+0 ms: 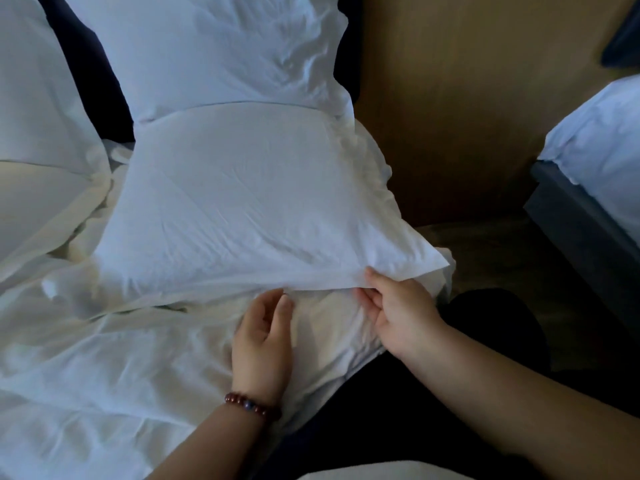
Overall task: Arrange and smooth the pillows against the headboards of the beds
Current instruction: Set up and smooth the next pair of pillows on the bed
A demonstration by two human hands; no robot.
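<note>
— Where's the pillow point(239, 202)?
— Flat near the bed's point(86, 358) right edge, below an upright one.
— Hands?
— Right hand point(398, 313) fingers pinch its corner; left hand point(261, 341) fingers loosely spread on the sheet

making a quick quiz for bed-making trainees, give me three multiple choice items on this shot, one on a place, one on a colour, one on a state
1. Where does the front pillow lie?
A. before the upright pillow
B. on the floor
C. on the far bed

2. What colour is the bracelet on the left hand?
A. green
B. dark red
C. yellow

3. What is the right hand doing?
A. resting flat
B. pinching the pillowcase flap
C. hanging idle

Key: 1 A, it lies at the upright pillow's foot; 2 B, the beads look reddish-brown; 3 B, thumb and fingers clasp the flap's edge.
</note>
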